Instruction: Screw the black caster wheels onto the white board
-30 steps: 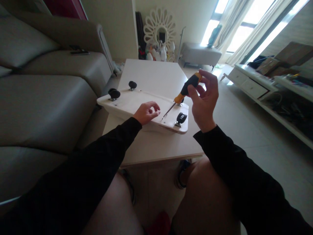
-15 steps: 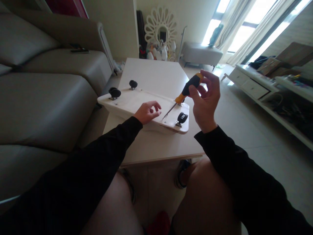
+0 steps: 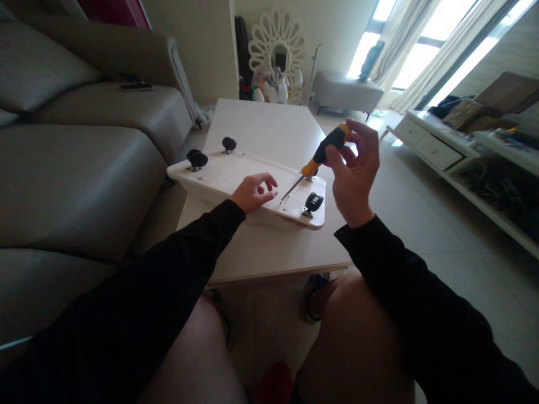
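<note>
My right hand grips a screwdriver by its yellow and black handle. The shaft slants down to the left, its tip close to small dark marks on a white board; whether it touches cannot be made out. My left hand is at the board's near edge, left of the tip, fingers loosely bent and thumb apart, nothing seen in it. Black casters stand on the board: one caster at the near right, another partly behind the screwdriver, a left caster and a far caster.
Beneath the board is a pale table. A grey sofa runs along the left. At right stands a white cabinet with boxes on top. Behind are a grey bench and a petal-framed mirror.
The screwdriver's tip has shifted very slightly upward. Both hands and the board stay almost where they were.
</note>
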Available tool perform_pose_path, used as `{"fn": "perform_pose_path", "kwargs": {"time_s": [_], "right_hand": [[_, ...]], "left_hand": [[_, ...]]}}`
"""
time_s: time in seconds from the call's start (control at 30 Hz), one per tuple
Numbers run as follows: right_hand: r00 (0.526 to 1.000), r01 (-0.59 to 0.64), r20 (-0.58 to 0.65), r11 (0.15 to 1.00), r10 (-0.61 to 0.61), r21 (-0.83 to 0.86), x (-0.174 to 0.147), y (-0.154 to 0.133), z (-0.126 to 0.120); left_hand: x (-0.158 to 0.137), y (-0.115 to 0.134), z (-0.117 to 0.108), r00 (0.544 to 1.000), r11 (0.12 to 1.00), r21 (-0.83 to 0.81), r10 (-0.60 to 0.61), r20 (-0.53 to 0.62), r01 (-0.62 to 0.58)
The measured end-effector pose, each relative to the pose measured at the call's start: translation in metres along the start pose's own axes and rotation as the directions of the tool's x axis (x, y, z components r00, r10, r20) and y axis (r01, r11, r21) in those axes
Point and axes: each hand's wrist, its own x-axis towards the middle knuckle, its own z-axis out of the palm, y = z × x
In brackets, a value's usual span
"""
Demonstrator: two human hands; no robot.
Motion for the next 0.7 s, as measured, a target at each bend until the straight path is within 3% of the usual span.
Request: {"fn": "perform_pose_path", "kwargs": {"time_s": [0.7], "right_hand": [[0.998,-0.027,0.056,0.998,0.024,0.060,0.0007,-0.0040,0.0007]], "left_hand": [[0.0012,-0.0045,0.0013,1.000,1.000,-0.009,0.015,-0.007,-0.015]]}}
